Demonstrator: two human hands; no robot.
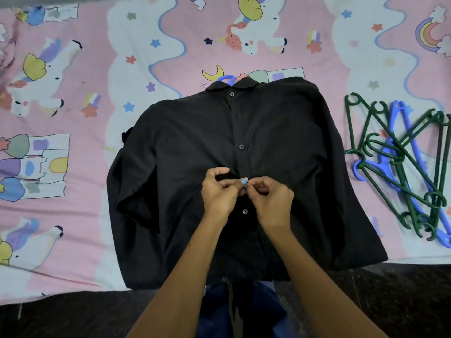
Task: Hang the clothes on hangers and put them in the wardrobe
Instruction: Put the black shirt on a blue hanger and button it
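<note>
Shirt [195, 147] flat on bed [73, 191], placket running 12–6 | we pinch it mid-front, left hand [219, 191] and right hand [271, 198] fingers touching | spare hangers [402, 167] at 3.

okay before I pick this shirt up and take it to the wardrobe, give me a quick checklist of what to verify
1. Hanger inside black shirt: ok, blue hanger hook pokes out at the collar.
2. Placket buttoned: not ok, left hand and right hand pinch it mid-front.
3. Lower buttons: cannot tell, arms hide them.
4. Sleeves clear: ok, folded on the bedsheet.
5. Spare hangers: ok, piled apart on the right.
</note>
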